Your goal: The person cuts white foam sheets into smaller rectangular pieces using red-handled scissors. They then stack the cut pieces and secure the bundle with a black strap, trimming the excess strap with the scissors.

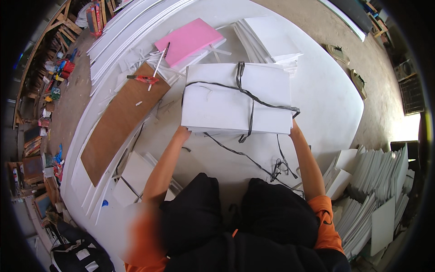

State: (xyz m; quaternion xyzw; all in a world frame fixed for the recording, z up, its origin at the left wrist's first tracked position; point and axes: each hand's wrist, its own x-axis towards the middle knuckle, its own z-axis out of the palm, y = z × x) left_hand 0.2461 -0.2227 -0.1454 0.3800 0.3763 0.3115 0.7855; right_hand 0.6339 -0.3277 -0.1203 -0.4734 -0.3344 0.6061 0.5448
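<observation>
A thick bundle of white sheets or boards (pixel 217 106) is in front of me, crossed by black strapping (pixel 251 119) with a knot near its far edge. My left hand (pixel 183 132) grips the bundle at its near left corner. At the near right corner, my right hand (pixel 294 128) holds the other side. The fingers of both hands are mostly hidden behind or under the bundle. Loose black strap (pixel 242 154) trails from the bundle's near side and ends in a tangle (pixel 276 170) close to my right forearm.
A pink board (pixel 190 41) lies beyond on white offcuts, left of another white stack (pixel 269 38). A red-handled cutter (pixel 144 79) rests on a brown board (pixel 122 122). Many white boards (pixel 378 177) stand at right. Shoes (pixel 358 84) are on the floor.
</observation>
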